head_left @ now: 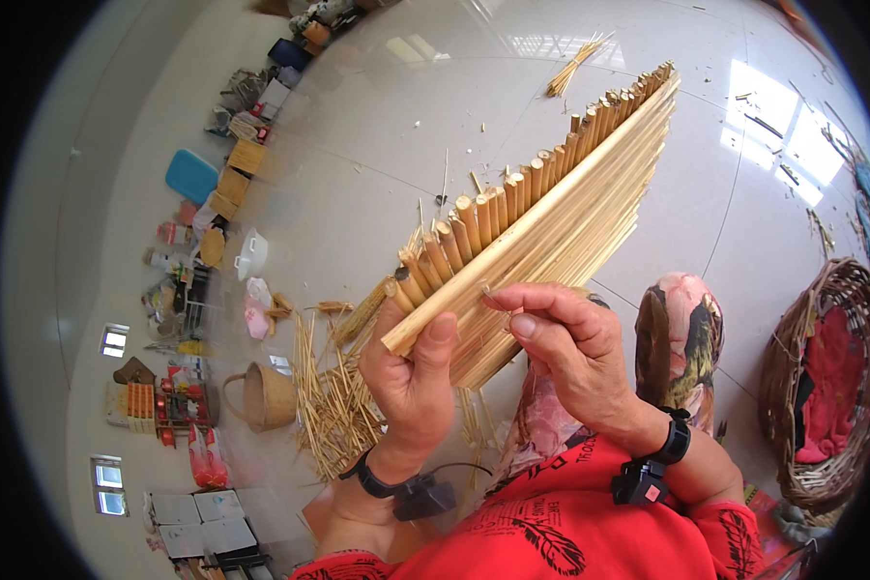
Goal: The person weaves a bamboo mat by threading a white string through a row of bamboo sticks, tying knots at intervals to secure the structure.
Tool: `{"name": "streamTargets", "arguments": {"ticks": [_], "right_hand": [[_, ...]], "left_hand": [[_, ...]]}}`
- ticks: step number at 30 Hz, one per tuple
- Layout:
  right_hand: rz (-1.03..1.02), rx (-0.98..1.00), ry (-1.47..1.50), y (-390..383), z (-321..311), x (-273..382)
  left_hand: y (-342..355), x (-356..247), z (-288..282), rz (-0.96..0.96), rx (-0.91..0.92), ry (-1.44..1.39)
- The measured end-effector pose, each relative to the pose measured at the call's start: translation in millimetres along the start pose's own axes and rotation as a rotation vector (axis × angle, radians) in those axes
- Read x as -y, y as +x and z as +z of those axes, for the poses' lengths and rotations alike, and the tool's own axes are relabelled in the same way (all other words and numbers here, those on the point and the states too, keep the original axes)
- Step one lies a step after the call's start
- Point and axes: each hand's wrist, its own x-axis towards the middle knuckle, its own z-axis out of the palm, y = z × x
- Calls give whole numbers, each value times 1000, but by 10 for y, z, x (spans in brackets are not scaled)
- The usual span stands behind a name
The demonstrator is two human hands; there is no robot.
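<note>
A long slanting panel of straw-coloured stalks (594, 222) with a pale rod (551, 208) along it crosses the head view, a row of cut round ends standing above the rod. My left hand (406, 377) grips its lower left end, thumb over the rod. Just right of that, my right hand (575, 358) has thumb and forefinger pinched around a thin item (490, 294), perhaps wire or a needle, too small to name, at the rod's lower side.
Loose stalks (324, 406) lie below left, a small bundle (572, 68) farther off. A woven basket (261, 396) is at left; an oval basket with red cloth (785, 406) is at right. Assorted boxes and containers (242, 159) line the left wall. My legs (677, 329) are beneath the panel.
</note>
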Motion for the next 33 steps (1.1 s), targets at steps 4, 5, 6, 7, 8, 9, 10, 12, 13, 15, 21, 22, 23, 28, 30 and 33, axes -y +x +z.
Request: {"name": "streamTargets", "arguments": {"ticks": [4, 5, 6, 7, 8, 9, 10, 12, 13, 15, 21, 22, 23, 28, 30, 33], "right_hand": [[62, 19, 49, 0, -12, 15], [112, 29, 80, -2, -20, 19], [114, 27, 78, 3, -16, 3], [68, 22, 67, 11, -2, -17], [22, 17, 56, 16, 10, -29], [23, 17, 56, 18, 18, -29], [18, 10, 58, 20, 21, -27], [12, 1, 58, 12, 12, -10], [19, 11, 25, -10, 6, 21], [25, 20, -9, -85, -23, 161], [409, 35, 123, -643, -361, 387], [447, 19, 101, -756, -420, 338], [434, 13, 92, -877, -466, 307], [428, -34, 68, -1281, -607, 158], [442, -70, 34, -1400, -614, 168], [414, -89, 14, -1447, -612, 164]], "left_hand": [[17, -6, 32, 25, -10, 0], [18, -1, 38, 28, -13, 4], [16, 3, 41, 26, -13, 1], [15, -3, 40, 20, -14, -5], [12, -5, 37, 14, -15, -12], [10, 0, 27, 13, -15, -12], [9, 14, 14, 19, -3, 2], [1, 27, 1, 25, 12, 13], [-18, 16, -13, 53, 22, 74], [-62, -19, -2, 83, 34, 133], [-295, -112, 106, 408, 401, 265], [-374, -8, 133, 440, 434, 216], [-431, -6, 159, 408, 430, 194], [-641, 45, 254, 573, 482, 232], [-730, 64, 287, 571, 497, 233], [-761, 64, 313, 582, 489, 235]]}}
